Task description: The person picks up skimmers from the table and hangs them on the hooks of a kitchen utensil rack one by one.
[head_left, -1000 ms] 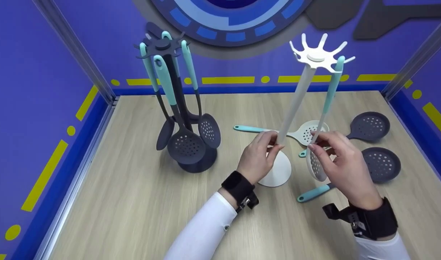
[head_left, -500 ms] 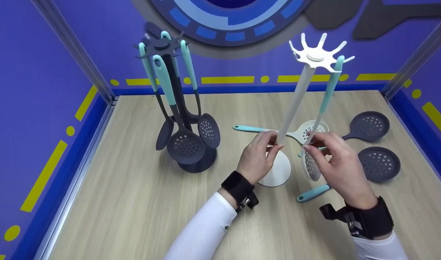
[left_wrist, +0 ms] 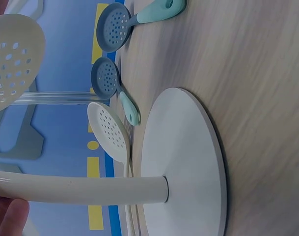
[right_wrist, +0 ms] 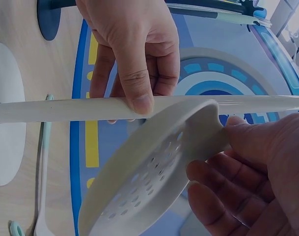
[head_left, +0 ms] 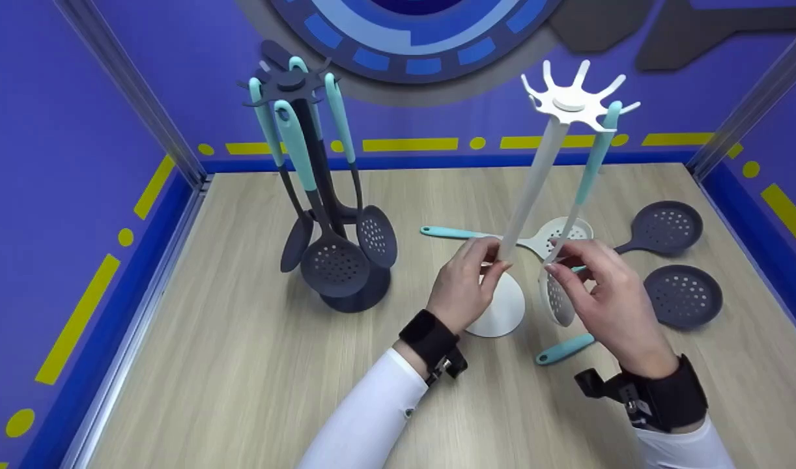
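Observation:
A white utensil rack (head_left: 535,179) stands upright on its round base, its top spread into hooked arms. My left hand (head_left: 462,283) grips its pole low down, thumb against one side. From a right-hand hook hangs a white skimmer (head_left: 592,176) with a mint handle. My right hand (head_left: 610,303) pinches its shaft just above the perforated head, which tilts close beside the pole. In the right wrist view the skimmer head (right_wrist: 122,164) overlaps the pole, with thumb and fingers at its neck. The left wrist view shows the pole (left_wrist: 90,189) meeting its base.
A second white skimmer (head_left: 557,236) lies behind the rack. Two dark skimmers, one farther back (head_left: 666,228) and one nearer (head_left: 684,296), lie at the right. A black rack (head_left: 336,195) hung with several dark utensils stands left. Blue panels enclose the table's back and sides.
My right hand has shifted slightly left, swinging the hanging skimmer's head closer to the pole. The left hand keeps its grip in the same place.

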Demonstrator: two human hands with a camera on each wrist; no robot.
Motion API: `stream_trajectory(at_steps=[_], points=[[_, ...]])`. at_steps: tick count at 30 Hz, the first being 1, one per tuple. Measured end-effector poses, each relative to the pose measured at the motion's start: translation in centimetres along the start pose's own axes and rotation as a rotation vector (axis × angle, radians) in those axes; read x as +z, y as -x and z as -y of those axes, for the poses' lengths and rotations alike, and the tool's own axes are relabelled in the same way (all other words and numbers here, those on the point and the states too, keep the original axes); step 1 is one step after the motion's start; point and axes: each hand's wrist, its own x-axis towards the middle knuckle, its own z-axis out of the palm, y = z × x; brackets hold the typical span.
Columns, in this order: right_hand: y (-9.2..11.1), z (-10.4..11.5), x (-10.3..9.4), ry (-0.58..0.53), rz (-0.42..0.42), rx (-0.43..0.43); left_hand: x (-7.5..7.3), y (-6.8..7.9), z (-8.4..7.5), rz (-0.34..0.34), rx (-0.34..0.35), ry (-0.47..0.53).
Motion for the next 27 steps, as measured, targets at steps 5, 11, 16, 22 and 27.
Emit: stream_trajectory(at_steps=[5, 11, 16, 22, 27], points=[[0.06, 0.02, 0.04, 0.003, 0.001, 0.002, 0.06, 0.01, -0.01, -0.006, -0.002, 0.011], [0.17, 0.06, 0.03, 0.006, 0.008, 0.004, 0.0, 0.04, 0.01, -0.007, 0.002, 0.021], [0.13, 0.06, -0.12, 0.005, 0.004, 0.001, 0.01, 0.03, 0.05, -0.001, 0.003, 0.035], [0.01, -0.05, -0.29, 0.012, -0.001, 0.002, 0.04, 0.0, 0.06, -0.008, 0.001, 0.045], [0.0, -0.16, -0.31, 0.014, -0.008, -0.002, 0.07, 0.01, 0.0, -0.009, -0.001, 0.04]])
